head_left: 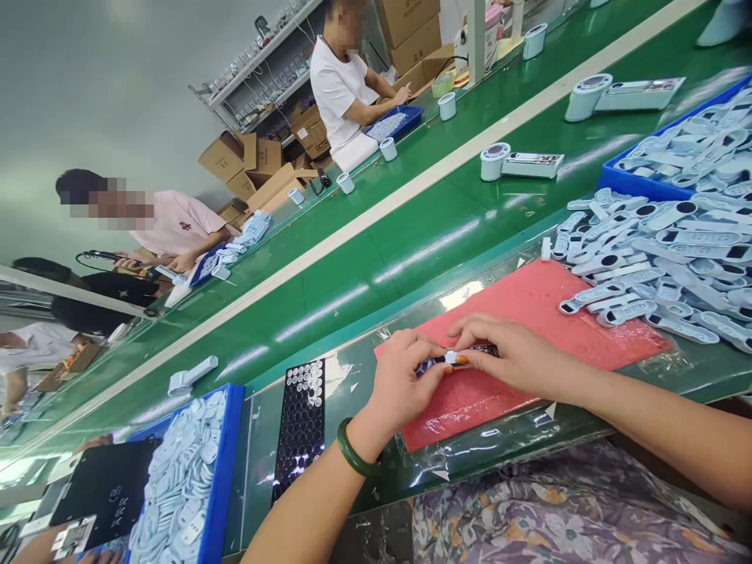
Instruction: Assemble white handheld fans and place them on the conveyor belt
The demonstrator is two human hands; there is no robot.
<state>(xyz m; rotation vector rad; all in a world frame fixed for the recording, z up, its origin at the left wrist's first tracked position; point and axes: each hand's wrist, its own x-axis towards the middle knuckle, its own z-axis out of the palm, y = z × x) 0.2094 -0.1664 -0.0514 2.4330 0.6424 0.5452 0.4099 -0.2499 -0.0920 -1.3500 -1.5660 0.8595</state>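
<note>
My left hand (pixel 403 382) and my right hand (pixel 511 354) meet over a red mat (pixel 564 325) on the bench. Between their fingertips they pinch a small white and dark part (pixel 455 358), mostly hidden by the fingers. A green bangle (pixel 354 453) circles my left wrist. To the right of the mat lies a heap of white plastic housings (pixel 652 258). A black tray of small round pieces (pixel 301 419) sits just left of my left forearm.
A blue bin of white parts (pixel 188 478) stands at lower left, another blue bin (pixel 693 149) at upper right. Assembled white devices (pixel 520 163) and one lone white housing (pixel 191 376) ride the green conveyor. Other people work across the line by cardboard boxes (pixel 247 160).
</note>
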